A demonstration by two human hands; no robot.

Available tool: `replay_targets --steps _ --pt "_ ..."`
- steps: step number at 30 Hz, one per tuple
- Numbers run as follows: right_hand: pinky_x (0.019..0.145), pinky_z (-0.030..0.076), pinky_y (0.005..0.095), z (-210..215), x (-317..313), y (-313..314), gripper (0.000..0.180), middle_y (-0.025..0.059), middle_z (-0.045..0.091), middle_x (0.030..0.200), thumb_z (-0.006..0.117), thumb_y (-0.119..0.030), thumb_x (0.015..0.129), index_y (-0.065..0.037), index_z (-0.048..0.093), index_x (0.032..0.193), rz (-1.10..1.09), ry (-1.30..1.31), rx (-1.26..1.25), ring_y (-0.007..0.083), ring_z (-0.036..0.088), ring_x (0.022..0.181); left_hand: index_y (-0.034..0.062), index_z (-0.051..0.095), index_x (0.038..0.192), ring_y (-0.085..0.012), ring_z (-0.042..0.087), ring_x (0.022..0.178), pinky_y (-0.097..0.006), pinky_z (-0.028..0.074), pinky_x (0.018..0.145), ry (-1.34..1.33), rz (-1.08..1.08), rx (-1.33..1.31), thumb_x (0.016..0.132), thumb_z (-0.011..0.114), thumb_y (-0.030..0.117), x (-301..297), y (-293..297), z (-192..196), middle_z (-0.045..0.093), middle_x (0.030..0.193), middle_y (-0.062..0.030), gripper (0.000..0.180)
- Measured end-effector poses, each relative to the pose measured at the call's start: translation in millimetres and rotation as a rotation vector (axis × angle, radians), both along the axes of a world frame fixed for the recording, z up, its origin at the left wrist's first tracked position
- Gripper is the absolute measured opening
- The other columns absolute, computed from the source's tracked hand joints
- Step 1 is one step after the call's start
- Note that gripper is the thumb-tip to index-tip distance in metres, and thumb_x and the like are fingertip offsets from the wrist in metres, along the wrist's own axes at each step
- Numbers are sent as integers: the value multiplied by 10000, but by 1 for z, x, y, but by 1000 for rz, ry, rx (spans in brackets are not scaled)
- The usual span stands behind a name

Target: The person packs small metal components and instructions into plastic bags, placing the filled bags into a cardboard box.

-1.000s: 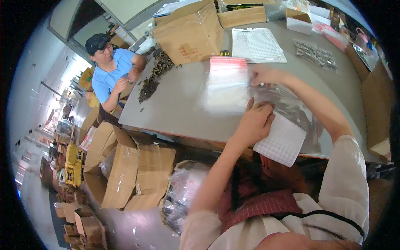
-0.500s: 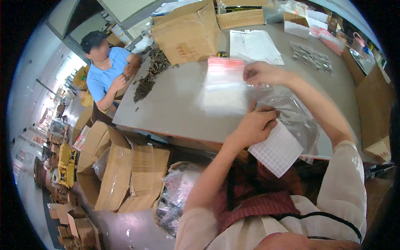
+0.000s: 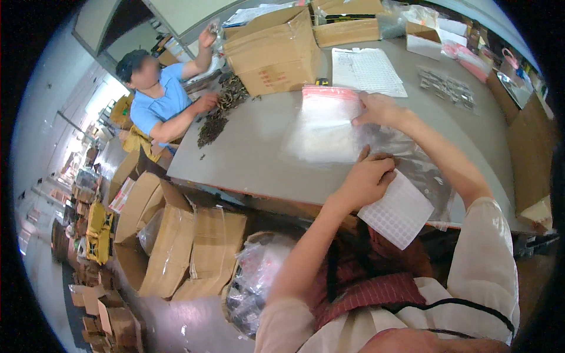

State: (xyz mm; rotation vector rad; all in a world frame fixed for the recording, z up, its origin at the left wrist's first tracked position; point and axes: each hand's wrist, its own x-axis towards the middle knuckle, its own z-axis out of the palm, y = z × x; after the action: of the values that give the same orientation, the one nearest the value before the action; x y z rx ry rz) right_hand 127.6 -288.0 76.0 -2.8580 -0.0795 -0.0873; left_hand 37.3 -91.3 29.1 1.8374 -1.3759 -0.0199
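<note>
My left hand is closed on a white sheet of small round stickers, which sticks out past the table's near edge. Under and beside that hand lies a large clear plastic bag. My right hand pinches at the right edge of a stack of clear zip bags with a red strip along the top. Its fingertips partly cover the edge, so how many bags they grip is hidden.
Across the table a person in a blue shirt handles a dark pile of small parts. A cardboard box, printed sheets and a bag of metal parts lie farther back. Open cartons stand below left.
My right hand's fingers have shifted down along the bag stack's edge. The left hand still holds the sticker sheet. The person opposite has raised one hand and reached the other to the dark pile.
</note>
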Motion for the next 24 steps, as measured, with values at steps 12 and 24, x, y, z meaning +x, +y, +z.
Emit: replay_targets --steps 12,24 --pt "962 476 410 -30 -12 -66 546 184 705 1013 781 -520 775 -43 735 1037 -142 -202 430 321 638 1076 92 676 1181 -307 575 1249 -599 238 1197 -40 -7 79 949 621 145 -5 4 7 681 1235 -118 244" --pt "535 401 368 -8 -70 -117 332 57 541 598 792 -277 764 23 650 737 -226 -24 475 161 515 548 41 663 1079 -288 622 1184 -595 198 1200 -199 29 62 927 617 106 -10 3 14 715 1122 -115 171"
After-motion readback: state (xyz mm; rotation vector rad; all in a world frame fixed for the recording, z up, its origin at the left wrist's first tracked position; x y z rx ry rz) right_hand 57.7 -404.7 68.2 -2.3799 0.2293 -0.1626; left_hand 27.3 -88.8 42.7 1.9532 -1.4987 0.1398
